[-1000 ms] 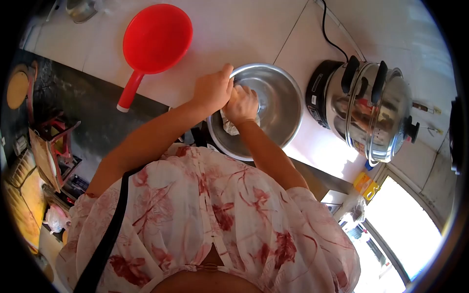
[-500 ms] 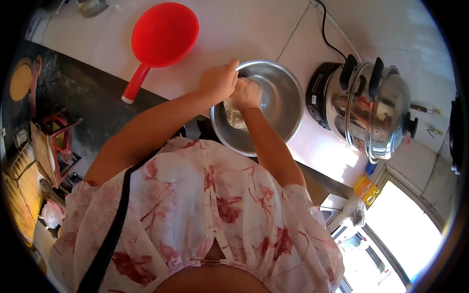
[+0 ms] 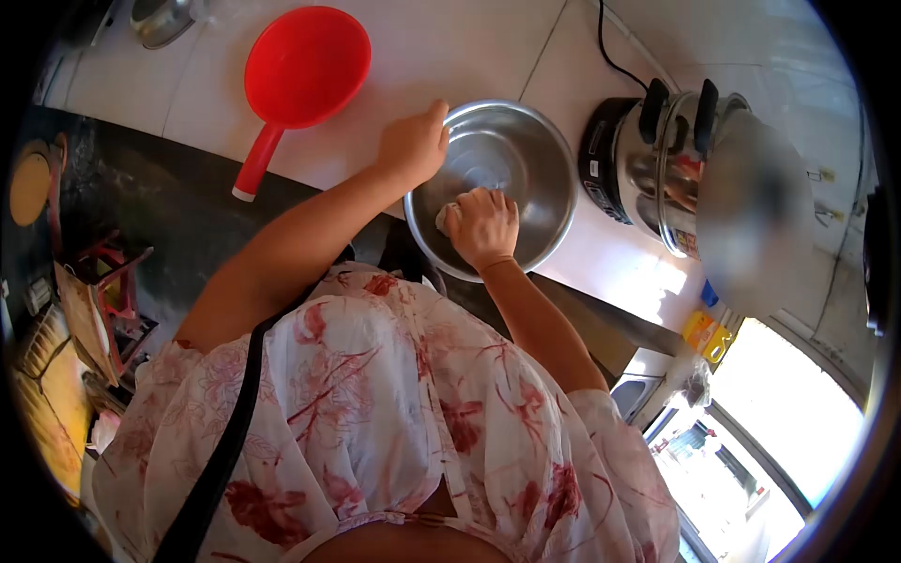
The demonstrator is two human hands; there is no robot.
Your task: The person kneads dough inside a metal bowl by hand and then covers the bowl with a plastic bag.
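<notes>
A steel bowl [image 3: 544,178] stands on the white tiled counter near its front edge. My left hand [image 3: 413,145] is closed at the bowl's left rim, thumb pointing up. Inside the bowl, my right hand [image 3: 485,225] is curled over a pale lump of dough [image 3: 443,220], pressed near the wall closest to me. Most of the dough is hidden under that hand; only a small piece shows at its left side.
Left of the bowl lies a red plastic dipper [image 3: 308,68], its handle toward the counter edge. At the right stands a steel steamer pot [image 3: 633,174] on a black base, with its right part blurred. A metal container [image 3: 161,21] sits at the upper left.
My hands have separated: the right one has moved down toward me over the dough, while the left stays by the rim. The dough shows less than before. The whole view has shifted slightly.
</notes>
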